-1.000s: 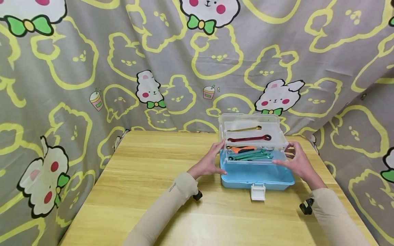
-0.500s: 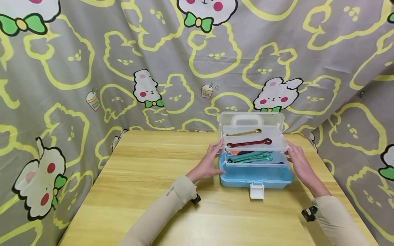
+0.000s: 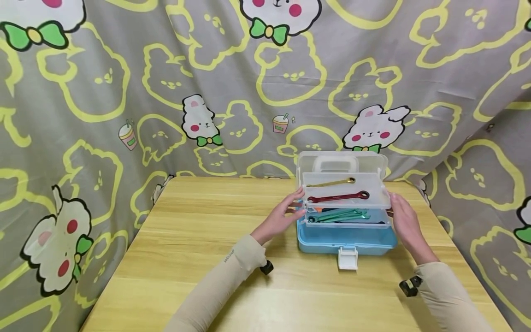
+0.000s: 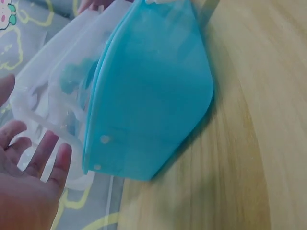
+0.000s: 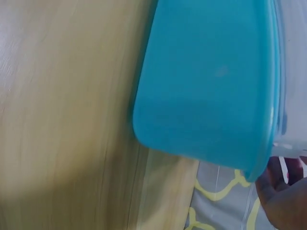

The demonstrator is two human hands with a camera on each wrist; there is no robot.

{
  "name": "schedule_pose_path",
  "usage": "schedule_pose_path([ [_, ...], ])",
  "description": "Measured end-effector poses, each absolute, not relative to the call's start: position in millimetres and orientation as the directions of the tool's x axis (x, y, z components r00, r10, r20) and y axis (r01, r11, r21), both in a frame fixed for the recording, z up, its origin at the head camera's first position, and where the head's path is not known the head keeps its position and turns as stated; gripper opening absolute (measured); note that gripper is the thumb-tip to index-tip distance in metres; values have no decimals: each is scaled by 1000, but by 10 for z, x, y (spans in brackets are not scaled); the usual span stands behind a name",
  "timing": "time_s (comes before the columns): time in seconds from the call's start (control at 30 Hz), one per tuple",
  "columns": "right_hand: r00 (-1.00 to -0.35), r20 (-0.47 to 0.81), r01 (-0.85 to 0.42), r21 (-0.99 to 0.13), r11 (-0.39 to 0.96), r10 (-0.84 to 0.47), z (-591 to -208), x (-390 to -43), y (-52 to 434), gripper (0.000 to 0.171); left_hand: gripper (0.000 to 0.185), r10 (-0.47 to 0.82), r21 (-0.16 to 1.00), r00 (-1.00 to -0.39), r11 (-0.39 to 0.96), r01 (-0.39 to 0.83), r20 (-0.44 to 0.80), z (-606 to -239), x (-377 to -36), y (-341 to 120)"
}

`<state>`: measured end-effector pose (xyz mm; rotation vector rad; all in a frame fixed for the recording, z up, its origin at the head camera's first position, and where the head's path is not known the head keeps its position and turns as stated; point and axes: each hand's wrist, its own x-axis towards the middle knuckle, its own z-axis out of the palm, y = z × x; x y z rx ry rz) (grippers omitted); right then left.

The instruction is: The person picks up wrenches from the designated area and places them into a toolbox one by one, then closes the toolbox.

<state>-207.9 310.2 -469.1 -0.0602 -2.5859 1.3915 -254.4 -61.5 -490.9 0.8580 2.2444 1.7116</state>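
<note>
A light-blue toolbox [image 3: 347,246] with its lid raised stands on the table's right half. Two clear trays fan out above the base. On the upper tray [image 3: 383,200] lie a gold wrench [image 3: 332,182] and a red wrench [image 3: 338,197]. Green wrenches [image 3: 340,215] fill part of the lower tray, beside a partly hidden orange-and-black tool. My left hand [image 3: 280,219] is at the trays' left end, fingers spread and slightly bent in the left wrist view. At the opposite end my right hand [image 3: 406,223] touches the upper tray's edge; its fingertips are partly hidden.
The clear lid [image 3: 375,162] with its white handle [image 3: 336,162] leans back near the curtain [image 3: 236,87]. A white latch [image 3: 347,259] hangs down the box's front. Bare wooden table [image 3: 207,207] extends to the left.
The trays have come down and forward a little, so the lid's handle shows behind them. My right thumb has left the lower tray's front edge. The left thumb has risen from the base rim.
</note>
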Motion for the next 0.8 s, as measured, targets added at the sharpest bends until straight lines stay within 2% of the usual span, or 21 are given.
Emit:
schedule_pose_path([
  [0.23,-968,137,-5,-846,533,208,-4663,-2074,3050,63,64,504,944,-836,110,310,216,-4906,-2524,-577],
  [0.47,-976,118,-2,-843,538,182,-4642,-2069,3048,65,62,515,930,-838,188,317,181,-4886,-2508,-556],
  [0.63,-967,130,7,-848,530,220,-4656,-2068,3032,65,60,473,911,-853,213,353,220,-4915,-2508,-544],
  [0.8,-964,82,44,-887,460,251,-4669,-2078,3021,64,56,446,918,-868,209,338,219,-4944,-2516,-554],
])
